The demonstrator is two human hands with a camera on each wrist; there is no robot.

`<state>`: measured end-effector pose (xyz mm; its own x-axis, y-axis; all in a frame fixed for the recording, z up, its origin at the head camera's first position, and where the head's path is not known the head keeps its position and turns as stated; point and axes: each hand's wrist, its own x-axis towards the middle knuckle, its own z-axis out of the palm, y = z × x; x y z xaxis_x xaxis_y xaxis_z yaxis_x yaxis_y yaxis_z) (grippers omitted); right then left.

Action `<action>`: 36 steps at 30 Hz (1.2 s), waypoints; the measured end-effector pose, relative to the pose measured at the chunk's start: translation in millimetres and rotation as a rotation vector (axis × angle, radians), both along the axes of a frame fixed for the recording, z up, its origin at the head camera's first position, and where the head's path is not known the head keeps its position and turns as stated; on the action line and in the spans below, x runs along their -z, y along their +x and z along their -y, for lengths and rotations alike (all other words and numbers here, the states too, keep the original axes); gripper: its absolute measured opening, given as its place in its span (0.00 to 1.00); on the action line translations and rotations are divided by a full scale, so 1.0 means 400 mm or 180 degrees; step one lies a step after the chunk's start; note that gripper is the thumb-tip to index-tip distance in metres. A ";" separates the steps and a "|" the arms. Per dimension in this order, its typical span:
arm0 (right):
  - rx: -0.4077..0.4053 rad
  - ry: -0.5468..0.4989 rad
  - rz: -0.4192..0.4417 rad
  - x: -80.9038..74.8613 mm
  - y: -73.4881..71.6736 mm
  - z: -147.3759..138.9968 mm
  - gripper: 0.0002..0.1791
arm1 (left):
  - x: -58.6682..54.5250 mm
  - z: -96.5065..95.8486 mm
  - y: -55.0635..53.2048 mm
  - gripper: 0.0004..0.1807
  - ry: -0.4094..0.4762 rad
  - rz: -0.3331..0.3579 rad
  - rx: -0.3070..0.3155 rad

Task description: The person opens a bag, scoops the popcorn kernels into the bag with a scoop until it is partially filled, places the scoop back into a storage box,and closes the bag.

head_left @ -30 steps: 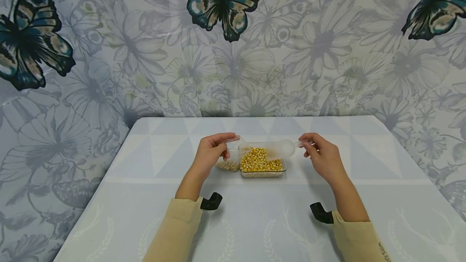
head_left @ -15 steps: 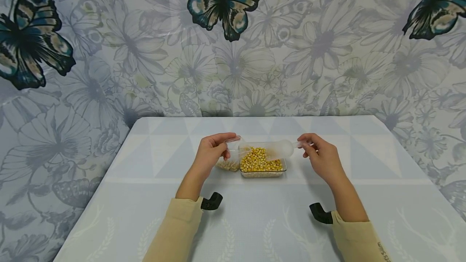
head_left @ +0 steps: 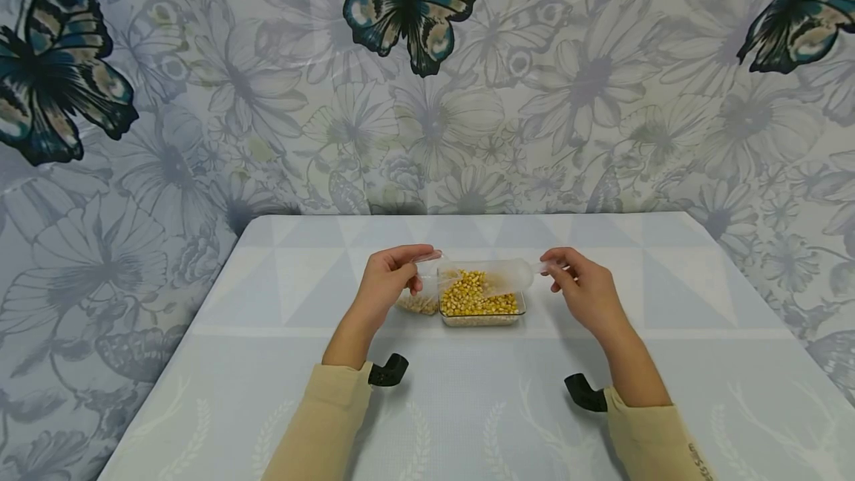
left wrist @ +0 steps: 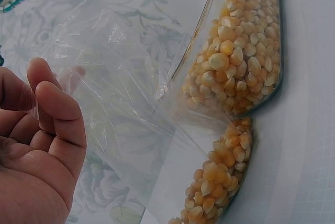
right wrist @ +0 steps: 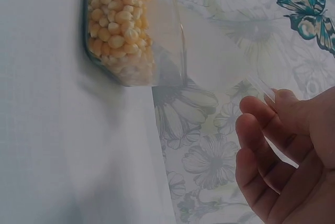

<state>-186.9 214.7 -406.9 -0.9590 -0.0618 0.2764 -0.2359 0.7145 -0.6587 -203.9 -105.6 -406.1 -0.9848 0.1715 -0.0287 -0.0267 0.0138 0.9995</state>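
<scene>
My left hand [head_left: 389, 277] pinches the top edge of a clear plastic bag [left wrist: 120, 98]. Corn kernels [left wrist: 217, 177] lie in the bottom of that bag, on the table. Right beside it stands a rectangular glass container [head_left: 482, 321], heaped with yellow corn kernels [head_left: 467, 294]. Over the container my right hand [head_left: 589, 288] holds a translucent scoop [head_left: 508, 273] level, its handle [right wrist: 260, 85] between thumb and forefinger. The scoop's open end points left and overlaps the bag's mouth in the head view. The other right fingers curl loosely below the handle.
All of this stands on a pale patterned table [head_left: 467, 399], towards its back edge. Behind it hangs a wall covering [head_left: 467, 132] printed with flowers and butterflies. Each sleeve cuff has a black wrist mount [head_left: 389, 370] beside it.
My right hand has shifted slightly left, bringing the scoop further over the container towards the bag. The left hand and the bag have stayed nearly still.
</scene>
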 end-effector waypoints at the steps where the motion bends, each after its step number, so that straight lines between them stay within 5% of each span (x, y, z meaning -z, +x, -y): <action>1: -0.0012 -0.0008 0.0011 0.001 0.000 0.002 0.09 | -0.001 0.000 0.000 0.21 0.0001 -0.0012 0.0005; 36: -0.0172 -0.0023 0.0307 0.042 -0.011 0.021 0.12 | 0.007 -0.002 -0.003 0.19 0.0027 0.0010 -0.0014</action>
<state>-191.5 206.4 -423.7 -0.9765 -0.1124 0.1838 -0.2093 0.6975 -0.6853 -205.1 -104.9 -408.8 -0.9854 0.1675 -0.0302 -0.0297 0.0052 0.9995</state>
